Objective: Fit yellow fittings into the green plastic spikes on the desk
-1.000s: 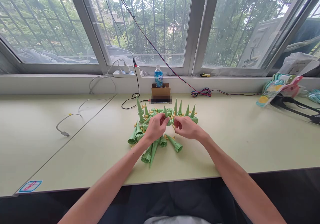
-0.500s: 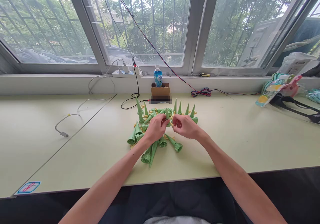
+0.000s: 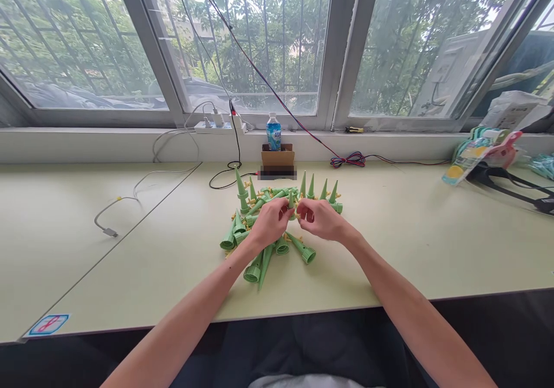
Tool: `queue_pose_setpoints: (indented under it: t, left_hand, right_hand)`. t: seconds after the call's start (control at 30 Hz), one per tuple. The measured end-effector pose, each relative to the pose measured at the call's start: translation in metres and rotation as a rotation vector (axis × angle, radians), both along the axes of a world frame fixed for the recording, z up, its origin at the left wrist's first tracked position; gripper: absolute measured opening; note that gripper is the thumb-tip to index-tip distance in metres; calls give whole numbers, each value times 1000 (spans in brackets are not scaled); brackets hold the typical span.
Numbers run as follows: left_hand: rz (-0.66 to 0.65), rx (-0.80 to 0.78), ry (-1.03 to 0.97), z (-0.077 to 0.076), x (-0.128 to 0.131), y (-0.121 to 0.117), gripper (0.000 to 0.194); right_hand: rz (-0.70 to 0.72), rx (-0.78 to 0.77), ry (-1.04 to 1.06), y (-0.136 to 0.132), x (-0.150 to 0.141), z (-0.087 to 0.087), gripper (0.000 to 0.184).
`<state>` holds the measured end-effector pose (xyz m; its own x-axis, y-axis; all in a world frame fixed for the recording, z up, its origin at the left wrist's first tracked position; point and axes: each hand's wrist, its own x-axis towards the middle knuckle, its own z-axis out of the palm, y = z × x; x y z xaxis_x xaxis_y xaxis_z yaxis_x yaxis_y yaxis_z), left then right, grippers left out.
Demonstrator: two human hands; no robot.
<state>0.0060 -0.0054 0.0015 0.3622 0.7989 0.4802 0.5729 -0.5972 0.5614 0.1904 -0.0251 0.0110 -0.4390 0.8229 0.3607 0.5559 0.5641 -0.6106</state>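
Observation:
My left hand [image 3: 272, 222] is closed around a green plastic watering spike [image 3: 291, 201] that points upward. My right hand [image 3: 321, 219] pinches at the right side of this spike, by a small yellow valve [image 3: 298, 217] that the fingertips mostly cover. Around and beneath my hands lies a pile of more green spikes with yellow valves. One loose spike [image 3: 303, 248] rests on its side in front of my right hand. Behind the hands a few spikes stand upright, among them a tall one [image 3: 241, 190] on the left and a row [image 3: 324, 189] on the right.
A blue-labelled bottle [image 3: 273, 133] and a small cardboard box [image 3: 277, 156] are at the back by the window sill. A white cable [image 3: 137, 198] trails over the left of the table [image 3: 415, 255]. A cable bundle [image 3: 350, 159] and black-framed item [image 3: 506, 181] lie at the right rear.
My right fingertips have shifted slightly at the spike's side, and the yellow valve shows less between them. My left hand keeps its hold on the spike in nearly the same place.

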Motion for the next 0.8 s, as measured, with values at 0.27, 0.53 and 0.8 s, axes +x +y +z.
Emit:
queue_pose_setpoints:
  t: [0.27,0.53,0.8]
  left_hand:
    - [-8,22,5,3,0,-1,23]
    - [-42,23,26,3,0,-1,27]
    - [-41,3,23,2,0,-1,26]
  right_hand:
    - [-1,-5,-22,-3,0,2,6]
    - [19,3,-25,-1,0,0,7]
    - [20,7,-36,-3,0,1,5]
